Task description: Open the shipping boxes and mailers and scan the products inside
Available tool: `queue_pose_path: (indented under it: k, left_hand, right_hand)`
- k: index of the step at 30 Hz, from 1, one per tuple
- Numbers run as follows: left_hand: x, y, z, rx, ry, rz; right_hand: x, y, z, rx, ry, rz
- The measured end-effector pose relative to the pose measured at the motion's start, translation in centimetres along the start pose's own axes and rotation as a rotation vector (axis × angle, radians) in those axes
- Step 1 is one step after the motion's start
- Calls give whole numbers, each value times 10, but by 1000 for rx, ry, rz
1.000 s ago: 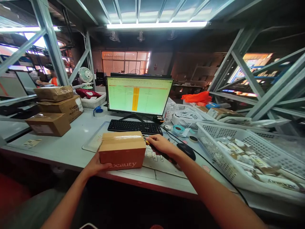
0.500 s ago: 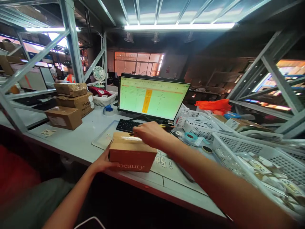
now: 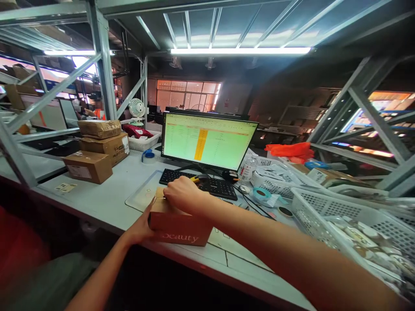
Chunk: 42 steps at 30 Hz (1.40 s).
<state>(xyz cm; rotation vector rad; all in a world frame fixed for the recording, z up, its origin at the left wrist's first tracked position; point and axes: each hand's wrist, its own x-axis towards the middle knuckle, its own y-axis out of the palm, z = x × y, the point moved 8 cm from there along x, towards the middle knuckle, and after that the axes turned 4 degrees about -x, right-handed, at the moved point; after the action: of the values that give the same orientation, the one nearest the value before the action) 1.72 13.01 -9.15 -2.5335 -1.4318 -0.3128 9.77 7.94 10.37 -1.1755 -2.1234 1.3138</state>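
Observation:
A small brown cardboard box (image 3: 181,226) with "beauty" printed on its front stands near the table's front edge. My left hand (image 3: 141,225) grips its left side, fingers partly hidden behind the box. Over the left part of the box top, my right hand (image 3: 182,194) is closed round a yellow and black box cutter (image 3: 198,178), whose handle end sticks out behind the fist. The blade side and the spot it meets are mostly covered by the hand. Under the box lies a pale desk mat (image 3: 139,194).
Behind the box are a black keyboard (image 3: 223,188) and a monitor (image 3: 207,140). Three taped cartons (image 3: 89,166) stand at the left. White baskets (image 3: 311,211), tape rolls (image 3: 261,194) and a plastic bottle (image 3: 249,168) crowd the right. A steel post (image 3: 105,69) rises at the left.
My right hand has slid left along the box top with the box cutter, to near the left edge. My left hand still holds the box's side. The view has tipped up slightly.

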Motion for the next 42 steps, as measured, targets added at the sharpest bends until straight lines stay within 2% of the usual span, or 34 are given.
queue_pose_path:
  k: [4,8,10,12,14,16,18,19,21,23,24,26,28,30,31,33,36,39,42]
  left_hand:
    - [-1,0,-2,-66,-63,38]
    - [3,-11,0,-86,-110,95]
    - [6,-22,4,-58,-175,112]
    - [7,-32,-2,17,-194,87]
    - [7,-41,-26,190,-75,-38]
    - [0,-37,-68,445,168,-215]
    - [-11,-9,-106,714,419,-307]
    - [-14,10,-117,832,516,-310]
    - [-16,43,-124,1010,636,-312]
    - [-14,59,-120,1098,684,-374]
    - [-13,62,-117,1118,694,-408]
    - [-10,61,-110,1135,713,-438]
    - [-9,59,-105,1158,740,-414]
    - [-9,58,-104,1188,770,-383]
    - [-10,58,-104,1202,780,-371]
    - [-10,58,-105,1215,788,-358]
    - [-10,59,-107,1188,781,-365]
    - [-12,60,-107,1161,797,-372]
    - [-14,62,-108,1172,829,-365]
  right_hand:
    - [-36,21,-24,-5,81,101]
    - [-95,53,-67,67,268,143]
    - [-125,79,-88,117,392,164]
    - [-150,115,-101,184,515,206]
    - [-166,155,-101,283,606,215]
    - [-169,193,-90,403,663,170]
    - [-165,223,-77,511,709,94]
    - [-161,234,-71,550,732,63]
    - [-154,248,-66,583,772,27]
    - [-147,245,-69,588,767,-11]
    - [-145,236,-74,602,762,-59]
    - [-142,203,-91,683,763,-248]
    - [-140,162,-106,805,737,-489]
    - [-127,126,-111,907,623,-624]
    - [-115,113,-107,933,536,-613]
    - [-88,99,-94,924,390,-473]
    - [-62,96,-77,773,304,-246]
    - [-53,91,-84,577,363,-199]
    - [-48,89,-111,558,491,-254]
